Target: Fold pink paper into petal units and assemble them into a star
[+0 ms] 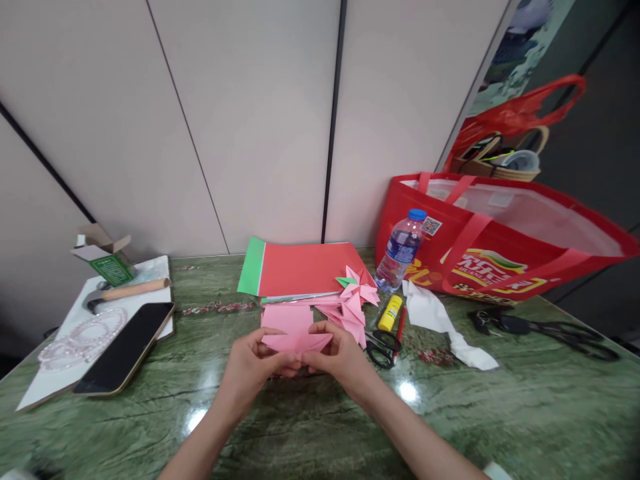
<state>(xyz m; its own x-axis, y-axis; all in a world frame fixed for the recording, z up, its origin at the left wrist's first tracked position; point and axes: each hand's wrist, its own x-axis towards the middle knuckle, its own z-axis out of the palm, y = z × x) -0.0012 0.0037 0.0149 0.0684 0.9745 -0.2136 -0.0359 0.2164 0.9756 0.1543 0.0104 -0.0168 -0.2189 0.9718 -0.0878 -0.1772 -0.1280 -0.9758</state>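
Observation:
Between my two hands is a folded piece of pink paper [296, 342], raised a little over the table, with a pointed end toward each side. My left hand [260, 357] pinches its left part and my right hand [333, 352] its right part; the thumbs come close together at the lower middle. Just behind lies a pink paper square [287, 316]. Folded pink paper pieces [347, 319] rest to the right, beside a pink paper flower [359, 285] with a green tip. Black-handled scissors [383, 349] lie near my right hand.
Behind are red paper sheets [310, 267] with a green edge. To the right stand a yellow glue stick [391, 313], a water bottle [400, 250], white tissue [430, 310] and a red bag [450, 233]. At left lie a phone [125, 350], a hammer [133, 290] and a small box [113, 267].

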